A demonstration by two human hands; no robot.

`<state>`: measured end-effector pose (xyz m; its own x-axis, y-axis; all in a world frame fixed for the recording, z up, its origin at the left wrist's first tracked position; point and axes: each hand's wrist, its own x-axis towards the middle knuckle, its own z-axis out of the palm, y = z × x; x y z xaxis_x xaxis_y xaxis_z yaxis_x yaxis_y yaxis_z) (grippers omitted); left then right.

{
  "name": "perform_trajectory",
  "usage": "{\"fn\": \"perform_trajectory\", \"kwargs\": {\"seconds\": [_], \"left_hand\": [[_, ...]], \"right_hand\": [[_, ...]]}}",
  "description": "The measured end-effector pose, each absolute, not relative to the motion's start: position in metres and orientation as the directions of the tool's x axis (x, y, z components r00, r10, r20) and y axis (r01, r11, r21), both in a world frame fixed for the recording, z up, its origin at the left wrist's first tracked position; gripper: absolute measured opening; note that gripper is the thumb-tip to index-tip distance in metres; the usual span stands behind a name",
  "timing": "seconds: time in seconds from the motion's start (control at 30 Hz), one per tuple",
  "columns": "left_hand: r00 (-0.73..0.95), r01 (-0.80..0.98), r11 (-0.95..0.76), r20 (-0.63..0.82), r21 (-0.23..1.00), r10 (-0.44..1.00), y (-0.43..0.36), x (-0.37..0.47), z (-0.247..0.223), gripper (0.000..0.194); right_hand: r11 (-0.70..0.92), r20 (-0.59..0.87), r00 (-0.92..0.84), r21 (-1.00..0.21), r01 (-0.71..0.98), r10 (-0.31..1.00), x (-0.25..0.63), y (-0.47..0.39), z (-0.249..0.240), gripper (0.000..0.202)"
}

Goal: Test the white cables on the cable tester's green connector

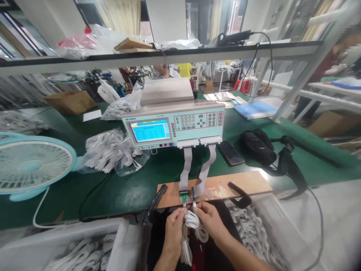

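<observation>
At the near edge of the bench, my left hand is closed, thumb and fingers pinching a white cable's plug end just below a small green circuit board. My right hand pinches another white cable end below the second ribbon lead's connector. Between the hands hangs a coiled white cable, and a further bundle dangles lower. Whether the plugs are fully seated is too small to tell. Two grey ribbon cables run up to a tester with a lit blue screen.
A wooden board lies along the bench edge, with black clamps on it. White bins of cables flank my lap. A fan and bagged cables stand left; a phone and black bag lie right.
</observation>
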<state>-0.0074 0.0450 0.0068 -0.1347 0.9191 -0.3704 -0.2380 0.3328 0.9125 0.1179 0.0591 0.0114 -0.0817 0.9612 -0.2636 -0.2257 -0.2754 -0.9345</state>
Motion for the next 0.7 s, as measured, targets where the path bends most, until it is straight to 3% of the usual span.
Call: {"fn": "perform_trajectory", "kwargs": {"seconds": [0.27,0.53,0.7], "left_hand": [[-0.11,-0.22,0.281,-0.31,0.934,0.944,0.047,-0.004,-0.008,0.039],[-0.127,-0.119,0.161,-0.176,0.98,0.976,0.056,-0.004,-0.003,0.049],[-0.207,-0.089,0.169,-0.184,0.982,0.961,0.062,-0.005,-0.008,0.053]], "right_hand": [[-0.26,-0.229,-0.137,-0.924,-0.282,0.964,0.116,0.059,0.014,0.04],[-0.206,-0.172,-0.147,-0.942,-0.264,0.974,0.117,0.063,0.004,0.044],[-0.159,-0.131,-0.145,-0.966,-0.204,0.981,0.119,0.068,-0.005,0.049]]}}
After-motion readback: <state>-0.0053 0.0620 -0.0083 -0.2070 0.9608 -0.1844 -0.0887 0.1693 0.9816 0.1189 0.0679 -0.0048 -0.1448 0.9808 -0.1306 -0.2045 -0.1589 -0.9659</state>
